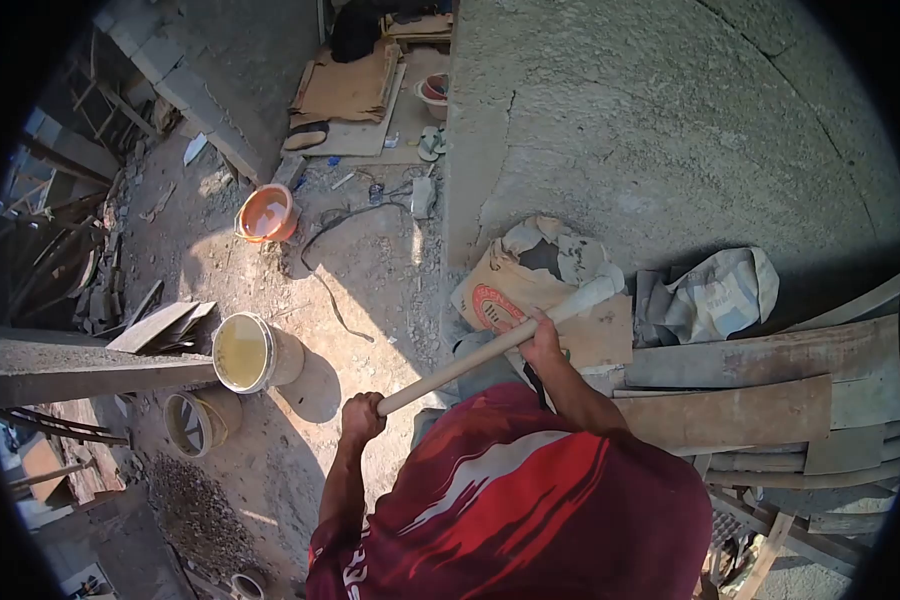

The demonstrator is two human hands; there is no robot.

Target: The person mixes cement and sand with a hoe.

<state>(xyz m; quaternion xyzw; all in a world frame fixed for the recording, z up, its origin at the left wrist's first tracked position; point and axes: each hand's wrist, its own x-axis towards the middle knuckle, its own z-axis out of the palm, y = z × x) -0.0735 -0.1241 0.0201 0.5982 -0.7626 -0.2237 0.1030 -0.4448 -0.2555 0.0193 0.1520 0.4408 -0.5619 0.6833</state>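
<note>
A long pale wooden handle [455,368] slants across the view in front of my red shirt. My left hand [363,416] is closed round its lower left end. Farther up, my right hand [542,338] grips it near the head. The pale grey head [595,296] at its upper right end lies over an open paper sack [510,285] with a red round print. Whether the head touches the sack, I cannot tell. Grey material shows in the sack's torn mouth.
An orange bucket [268,213] stands ahead on the left. Nearer are a white bucket of yellowish liquid [245,352] and another bucket [200,420]. Long boards [730,410] are stacked at the right, below a crumpled sack [715,295] by the rough wall [670,130]. A dark cable crosses the ground.
</note>
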